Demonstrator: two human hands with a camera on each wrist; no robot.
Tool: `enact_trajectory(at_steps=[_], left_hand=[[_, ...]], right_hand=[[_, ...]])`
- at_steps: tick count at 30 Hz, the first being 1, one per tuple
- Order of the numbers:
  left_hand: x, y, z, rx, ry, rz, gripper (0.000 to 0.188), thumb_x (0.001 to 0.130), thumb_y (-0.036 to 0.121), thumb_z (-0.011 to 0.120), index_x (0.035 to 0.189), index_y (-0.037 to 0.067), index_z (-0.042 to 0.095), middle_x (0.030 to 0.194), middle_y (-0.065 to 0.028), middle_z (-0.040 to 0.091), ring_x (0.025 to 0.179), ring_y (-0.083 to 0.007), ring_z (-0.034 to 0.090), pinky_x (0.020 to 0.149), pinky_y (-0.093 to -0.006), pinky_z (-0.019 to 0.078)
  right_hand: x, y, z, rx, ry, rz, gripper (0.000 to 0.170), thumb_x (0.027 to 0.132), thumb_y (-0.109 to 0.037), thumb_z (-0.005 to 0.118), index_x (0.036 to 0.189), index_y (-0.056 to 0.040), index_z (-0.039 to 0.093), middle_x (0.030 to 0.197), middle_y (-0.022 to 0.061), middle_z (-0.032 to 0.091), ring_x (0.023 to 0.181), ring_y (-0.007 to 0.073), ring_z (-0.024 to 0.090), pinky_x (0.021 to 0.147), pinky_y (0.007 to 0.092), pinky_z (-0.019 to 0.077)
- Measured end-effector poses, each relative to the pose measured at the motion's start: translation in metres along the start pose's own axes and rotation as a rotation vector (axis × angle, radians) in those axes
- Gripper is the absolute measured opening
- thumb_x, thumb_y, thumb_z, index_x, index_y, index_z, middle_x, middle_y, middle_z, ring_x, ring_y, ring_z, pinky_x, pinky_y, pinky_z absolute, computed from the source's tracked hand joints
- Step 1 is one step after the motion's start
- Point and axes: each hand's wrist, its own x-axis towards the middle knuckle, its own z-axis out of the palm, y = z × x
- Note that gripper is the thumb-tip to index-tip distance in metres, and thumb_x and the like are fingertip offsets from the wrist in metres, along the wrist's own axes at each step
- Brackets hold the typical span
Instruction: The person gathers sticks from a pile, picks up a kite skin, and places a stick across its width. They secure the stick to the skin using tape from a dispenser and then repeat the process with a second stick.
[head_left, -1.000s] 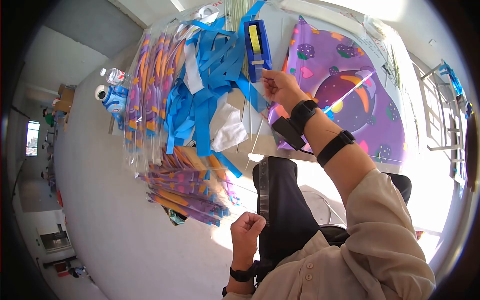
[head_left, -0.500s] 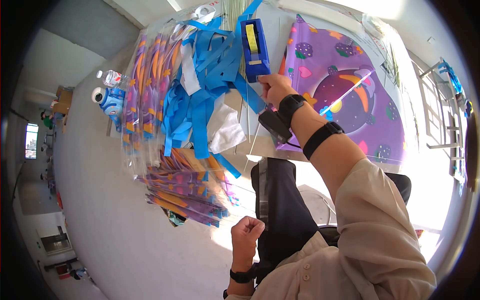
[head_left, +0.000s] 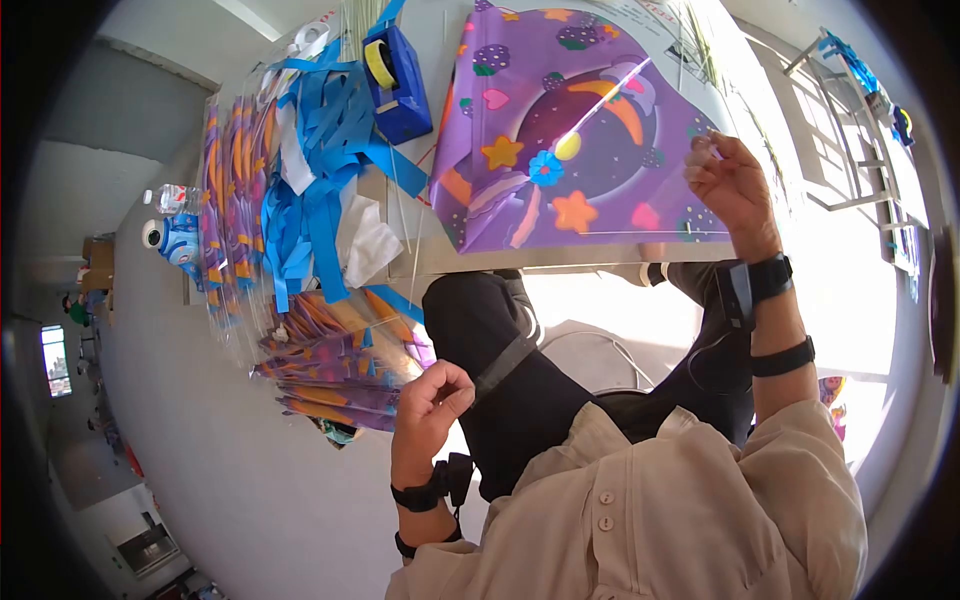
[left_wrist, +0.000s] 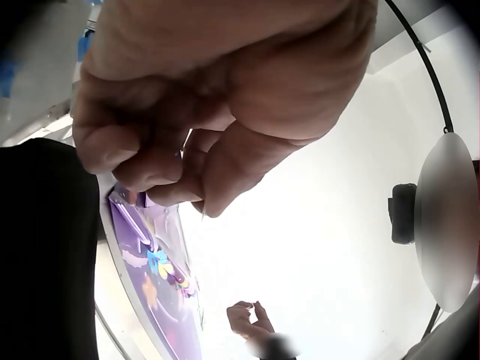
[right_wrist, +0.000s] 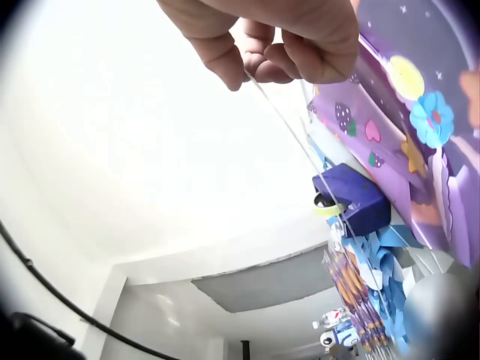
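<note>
Above the person's thigh, the left hand [head_left: 430,415] has its fingers curled, thumb and forefinger pinching beside the end of a clear strip [head_left: 508,362]. A tiny clear sliver shows at the fingertips of the left hand [left_wrist: 202,208] in the left wrist view. Raised over the right side of a purple printed sheet [head_left: 480,190] is the right hand [head_left: 735,190]. In the right wrist view the right hand [right_wrist: 255,73] pinches a thin pale strand [right_wrist: 300,142], which slants down past the blue tape dispenser [right_wrist: 360,199]. The strand's far end is unclear.
Blue ribbons [head_left: 320,180] lie left of the tape dispenser [head_left: 400,85]. Packed purple and orange bundles [head_left: 240,190] are farther left, with more bundles [head_left: 340,375] below the table edge. A bottle [head_left: 172,198] and blue jug [head_left: 180,240] stand at the far left.
The right hand has left the tape dispenser and moved far right, over the sheet's right side. The view has shifted, and the left hand and the leg with the clear strip lie at new angles.
</note>
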Motion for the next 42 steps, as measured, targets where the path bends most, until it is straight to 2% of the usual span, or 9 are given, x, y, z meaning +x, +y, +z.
enact_trajectory(at_steps=[5,11,17,20,24,30,32,35,42], left_hand=[[0.043,0.036,0.057,0.094,-0.242,0.082,0.009,0.083,0.003,0.059,0.079,0.001,0.051,0.067,0.0005,0.048,0.061,-0.0065,0.044,0.056,-0.0210,0.0370],[0.079,0.058,0.106,0.260,-0.387,0.116,0.007,0.081,0.002,0.057,0.078,0.001,0.050,0.064,0.0008,0.045,0.060,-0.0067,0.041,0.055,-0.0226,0.0348],[0.101,0.064,0.112,0.381,-0.336,0.053,0.011,0.082,0.007,0.058,0.077,0.002,0.050,0.067,0.0022,0.044,0.061,-0.0061,0.037,0.055,-0.0217,0.0330],[0.110,0.063,0.115,0.408,-0.314,0.226,0.012,0.083,0.008,0.058,0.078,0.002,0.050,0.079,-0.0005,0.048,0.066,-0.0063,0.039,0.060,-0.0206,0.0349],[0.118,0.058,0.113,0.252,-0.242,0.037,0.010,0.085,0.007,0.058,0.080,0.003,0.051,0.072,0.0015,0.048,0.063,-0.0060,0.040,0.058,-0.0195,0.0341],[0.132,0.054,0.121,0.197,-0.111,0.039,0.009,0.086,0.004,0.058,0.079,0.003,0.052,0.067,0.0033,0.047,0.057,-0.0035,0.039,0.052,-0.0170,0.0319],[0.138,0.054,0.122,0.216,-0.054,0.069,0.010,0.086,0.004,0.059,0.079,0.003,0.052,0.068,0.0034,0.048,0.056,-0.0029,0.038,0.051,-0.0166,0.0312],[0.147,0.050,0.122,0.258,-0.018,0.090,0.008,0.086,0.005,0.059,0.081,0.003,0.053,0.068,0.0036,0.049,0.057,-0.0026,0.039,0.051,-0.0168,0.0307],[0.151,0.050,0.126,0.294,0.110,0.107,0.005,0.086,0.005,0.059,0.084,0.001,0.055,0.070,0.0044,0.048,0.058,-0.0019,0.038,0.051,-0.0176,0.0292]], right_hand=[[-0.092,-0.062,-0.110,0.139,-0.041,-0.247,0.007,0.086,-0.005,0.053,0.088,0.0010,0.050,0.082,0.0081,0.052,0.065,0.0120,0.042,0.056,0.0235,0.0357],[-0.151,-0.075,-0.153,0.239,0.218,-0.489,0.010,0.086,-0.006,0.057,0.092,0.0016,0.053,0.083,0.0062,0.055,0.063,0.0098,0.043,0.053,0.0217,0.0371],[-0.141,-0.078,-0.185,0.192,0.218,-0.535,0.006,0.082,-0.003,0.062,0.086,-0.0039,0.057,0.080,0.0055,0.056,0.060,0.0079,0.046,0.054,0.0208,0.0382],[-0.136,-0.083,-0.179,-0.081,0.362,-0.526,0.008,0.081,0.001,0.060,0.080,-0.0047,0.055,0.075,0.0020,0.053,0.062,0.0069,0.046,0.052,0.0194,0.0364],[-0.128,-0.094,-0.181,-0.218,0.372,-0.443,0.009,0.081,0.001,0.061,0.078,-0.0048,0.055,0.072,-0.0001,0.051,0.062,0.0063,0.045,0.052,0.0185,0.0350],[-0.106,-0.104,-0.176,-0.362,0.453,-0.435,0.010,0.078,0.003,0.064,0.074,-0.0035,0.057,0.068,-0.0007,0.052,0.058,0.0064,0.045,0.049,0.0187,0.0336],[-0.101,-0.103,-0.173,-0.762,0.628,-0.487,0.008,0.076,0.002,0.067,0.074,-0.0017,0.061,0.066,0.0011,0.055,0.056,0.0065,0.047,0.048,0.0196,0.0353],[-0.093,-0.095,-0.170,-0.904,0.735,-0.592,0.007,0.075,0.001,0.070,0.074,-0.0008,0.063,0.066,0.0018,0.057,0.056,0.0063,0.049,0.049,0.0200,0.0380],[-0.089,-0.099,-0.184,-0.764,0.652,-0.540,0.006,0.076,-0.002,0.069,0.076,-0.0009,0.064,0.068,0.0016,0.059,0.059,0.0071,0.052,0.052,0.0199,0.0408]])
